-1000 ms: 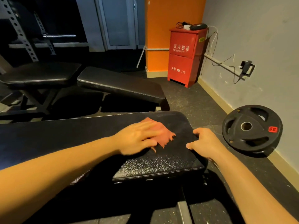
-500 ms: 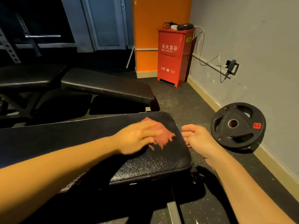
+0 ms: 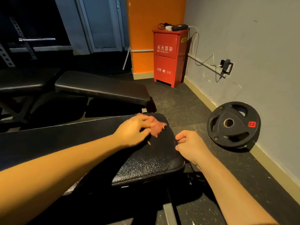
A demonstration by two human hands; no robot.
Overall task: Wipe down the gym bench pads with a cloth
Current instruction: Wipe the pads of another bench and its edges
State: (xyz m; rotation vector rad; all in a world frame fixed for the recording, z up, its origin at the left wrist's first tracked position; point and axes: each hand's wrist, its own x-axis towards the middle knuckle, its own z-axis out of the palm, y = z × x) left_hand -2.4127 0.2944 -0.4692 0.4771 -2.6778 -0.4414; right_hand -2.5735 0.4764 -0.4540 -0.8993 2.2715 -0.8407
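I'm wiping the end of the bench pad [image 3: 154, 161], my left hand [image 3: 134, 132] pressing the red cloth [image 3: 157, 126] flat by its far corner, my right hand [image 3: 190, 143] curled at the pad's side, gripping or not I cannot tell; next, I'd drag the cloth nearer.

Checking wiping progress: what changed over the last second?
The left hand slid the cloth toward the far edge of the pad. The right hand let go of its end and now sits beside it, fingers curled. The plate stayed put.
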